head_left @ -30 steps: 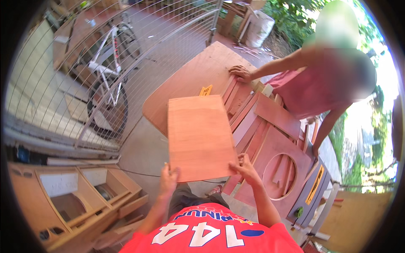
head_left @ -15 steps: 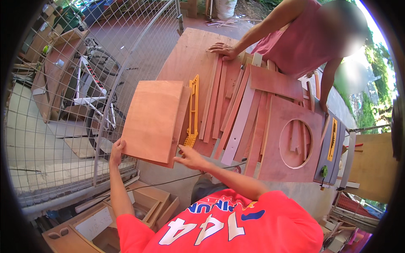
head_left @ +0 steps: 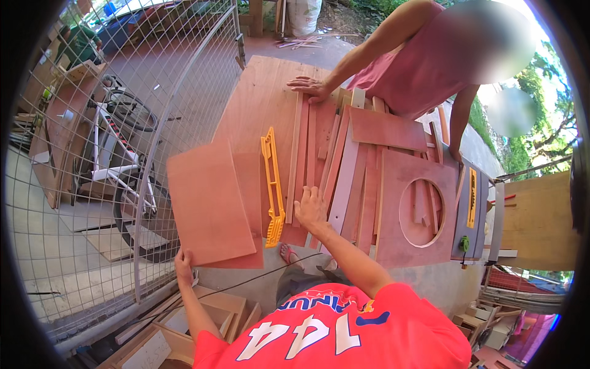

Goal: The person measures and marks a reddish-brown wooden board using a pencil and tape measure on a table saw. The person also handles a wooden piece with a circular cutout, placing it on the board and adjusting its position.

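My left hand is closed on the lower left corner of a thin rectangular plywood panel, its thumb on the top face. A second plywood panel lies partly hidden beneath it. My right hand is at the near ends of several long reddish wood strips, fingers slightly apart and holding nothing visible. Between the panels and the strips lies a long yellow plastic frame-like piece. A pale strip runs among the wooden ones.
Across the plywood-topped table, a co-worker's hand rests at the strips' far ends. A board with a round hole lies right, beside a grey machine. A wire fence and bicycle stand left; wooden boxes sit below.
My right hand has left the panels' lower right corner and moved right to the strips. The upper panel has turned and shifted left in my left hand, uncovering more of the lower panel.
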Demonstrator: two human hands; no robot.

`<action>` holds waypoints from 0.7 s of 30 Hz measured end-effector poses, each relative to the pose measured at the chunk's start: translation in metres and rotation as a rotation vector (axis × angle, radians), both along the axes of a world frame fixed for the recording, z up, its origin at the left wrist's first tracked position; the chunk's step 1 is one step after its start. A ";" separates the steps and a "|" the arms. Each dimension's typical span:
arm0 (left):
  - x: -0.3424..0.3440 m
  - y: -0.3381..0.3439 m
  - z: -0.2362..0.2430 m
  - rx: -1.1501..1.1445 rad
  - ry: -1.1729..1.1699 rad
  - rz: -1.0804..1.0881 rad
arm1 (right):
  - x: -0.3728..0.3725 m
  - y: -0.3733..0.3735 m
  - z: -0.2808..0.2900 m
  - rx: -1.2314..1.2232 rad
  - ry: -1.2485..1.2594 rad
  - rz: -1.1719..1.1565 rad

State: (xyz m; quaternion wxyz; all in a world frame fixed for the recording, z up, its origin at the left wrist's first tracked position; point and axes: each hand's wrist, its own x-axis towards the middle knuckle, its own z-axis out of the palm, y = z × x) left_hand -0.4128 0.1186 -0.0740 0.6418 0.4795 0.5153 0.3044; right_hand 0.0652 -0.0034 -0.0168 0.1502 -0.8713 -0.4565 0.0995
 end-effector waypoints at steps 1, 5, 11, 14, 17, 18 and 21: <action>-0.004 -0.011 0.005 -0.021 -0.010 0.021 | -0.001 0.001 -0.003 0.039 -0.015 -0.014; -0.001 -0.030 0.023 -0.008 -0.076 0.011 | 0.001 0.008 -0.013 0.044 0.019 -0.047; 0.040 0.006 0.024 0.029 -0.070 -0.054 | 0.015 0.017 -0.007 -0.092 0.099 -0.043; 0.060 0.039 0.026 0.069 -0.043 -0.124 | 0.022 0.026 0.003 -0.131 0.204 -0.098; 0.076 0.069 0.031 0.105 -0.041 -0.191 | 0.026 0.028 0.011 -0.131 0.315 -0.188; 0.079 0.077 0.033 0.079 -0.011 -0.221 | 0.027 0.025 0.013 -0.131 0.342 -0.227; 0.087 0.102 0.036 0.111 0.158 -0.337 | 0.034 0.005 0.022 -0.107 0.388 -0.203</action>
